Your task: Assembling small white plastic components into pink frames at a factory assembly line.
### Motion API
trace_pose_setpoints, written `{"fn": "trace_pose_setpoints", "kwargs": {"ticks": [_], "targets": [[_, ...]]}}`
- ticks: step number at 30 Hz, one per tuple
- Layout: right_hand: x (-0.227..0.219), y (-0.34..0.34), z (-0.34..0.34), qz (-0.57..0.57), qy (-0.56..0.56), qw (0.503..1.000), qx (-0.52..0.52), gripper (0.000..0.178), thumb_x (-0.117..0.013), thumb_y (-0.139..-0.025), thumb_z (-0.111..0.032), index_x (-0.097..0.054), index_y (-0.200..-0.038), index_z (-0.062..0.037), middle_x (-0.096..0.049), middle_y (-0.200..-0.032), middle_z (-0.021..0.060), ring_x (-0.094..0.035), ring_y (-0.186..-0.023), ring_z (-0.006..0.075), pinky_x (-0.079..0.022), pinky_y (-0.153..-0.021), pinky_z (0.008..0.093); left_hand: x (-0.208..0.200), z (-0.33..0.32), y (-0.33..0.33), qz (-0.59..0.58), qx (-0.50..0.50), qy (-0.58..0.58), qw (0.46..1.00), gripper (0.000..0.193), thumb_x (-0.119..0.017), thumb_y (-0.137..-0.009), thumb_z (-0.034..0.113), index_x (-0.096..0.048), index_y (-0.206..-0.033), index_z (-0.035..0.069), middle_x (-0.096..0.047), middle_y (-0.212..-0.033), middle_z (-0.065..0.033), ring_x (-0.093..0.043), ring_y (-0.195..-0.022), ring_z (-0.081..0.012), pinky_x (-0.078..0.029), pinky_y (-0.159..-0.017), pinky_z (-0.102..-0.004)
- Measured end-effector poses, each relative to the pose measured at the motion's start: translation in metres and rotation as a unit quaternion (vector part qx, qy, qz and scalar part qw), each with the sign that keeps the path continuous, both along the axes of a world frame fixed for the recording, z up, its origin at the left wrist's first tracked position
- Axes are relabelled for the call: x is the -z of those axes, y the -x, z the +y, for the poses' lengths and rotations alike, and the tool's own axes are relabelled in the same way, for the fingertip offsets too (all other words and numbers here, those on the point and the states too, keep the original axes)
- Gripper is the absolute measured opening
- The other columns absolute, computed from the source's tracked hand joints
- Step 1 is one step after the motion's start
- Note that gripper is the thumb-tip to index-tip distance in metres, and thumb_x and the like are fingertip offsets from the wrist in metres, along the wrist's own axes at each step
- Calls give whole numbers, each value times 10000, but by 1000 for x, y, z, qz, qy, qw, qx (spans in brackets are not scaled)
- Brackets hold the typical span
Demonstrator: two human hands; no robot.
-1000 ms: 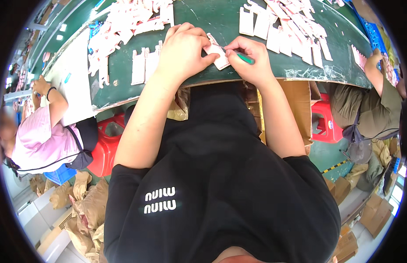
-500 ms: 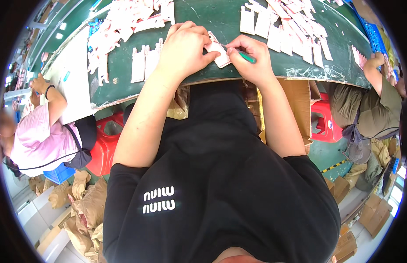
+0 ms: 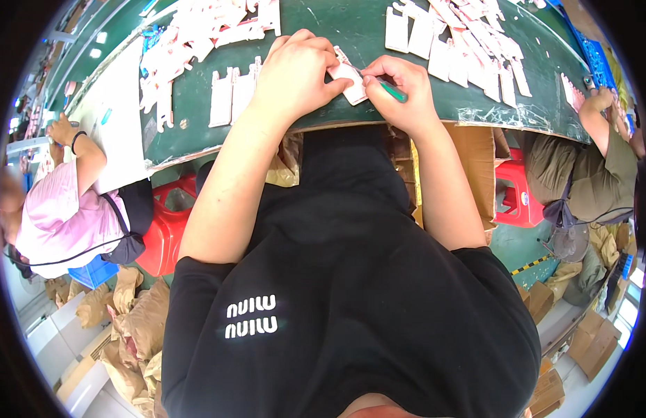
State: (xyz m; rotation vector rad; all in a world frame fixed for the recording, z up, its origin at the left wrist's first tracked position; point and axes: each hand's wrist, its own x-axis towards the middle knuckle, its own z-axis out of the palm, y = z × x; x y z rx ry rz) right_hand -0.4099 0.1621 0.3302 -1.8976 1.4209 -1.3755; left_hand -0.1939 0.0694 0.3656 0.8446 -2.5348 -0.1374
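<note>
Near the front edge of the green table [image 3: 337,21], my left hand [image 3: 295,75] is closed on a flat pale pink-white piece [image 3: 349,82], tilted, with a notched upper end. My right hand [image 3: 405,87] grips a slim tool with a green handle [image 3: 393,90]. The tool's tip is at the piece's right edge; its exact kind is hidden by my fingers. Several similar pieces [image 3: 232,97] stand side by side just left of my left hand. A larger heap of them [image 3: 204,35] lies beyond, and another spread of them [image 3: 469,52] is at the right.
At the left sits a person in pink [image 3: 58,216] by a white sheet [image 3: 121,118] on the table. A second person in olive [image 3: 573,164] works at the right. Red stools [image 3: 166,226] and cardboard [image 3: 469,164] stand beneath the table edge. Brown bags [image 3: 145,317] lie behind at left.
My hands keep nearly the same grip and place. The piece and the tool have shifted only slightly, and the whole view has moved a little.
</note>
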Motion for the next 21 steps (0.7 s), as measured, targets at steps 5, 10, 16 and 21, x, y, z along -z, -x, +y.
{"fn": "trace_pose_setpoints", "kwargs": {"ticks": [5, 10, 16, 21], "targets": [[-2, 1, -1, 14, 7, 1000, -15, 49, -728, -921, 17, -737, -964, 39, -773, -902, 84, -696, -795, 129, -560, -742, 296, -5, 0, 0, -24, -3, -14, 1000, 288, -926, -812, 365, -854, -907, 103, -802, -1044, 2, -712, -1137, -228, -527, -1037, -435], [-1, 2, 1, 17, -9, 999, -38, 50, -721, -923, 18, -722, -968, 40, -771, -904, 87, -706, -807, 139, -566, -758, 299, 0, -1, 0, -10, -5, -3, 1000, 302, -937, -779, 377, -834, -873, 109, -799, -978, 3, -726, -1085, -224, -523, -1008, -427], [-1, 2, -2, -4, 1, 1000, -23, 39, -717, -939, 9, -720, -972, 30, -767, -897, 74, -699, -813, 121, -564, -761, 292, -4, -2, 1, -18, -4, -13, 1000, 308, -936, -780, 381, -828, -888, 113, -799, -972, -3, -730, -1064, -228, -523, -1000, -428], [-3, -1, -1, -7, 2, 999, -35, 41, -715, -952, 13, -723, -984, 37, -769, -910, 75, -700, -822, 114, -567, -774, 286, -6, -2, 0, -37, -4, -20, 999, 306, -929, -832, 370, -833, -921, 94, -797, -1047, 2, -725, -1085, -245, -532, -1010, -448]]}}
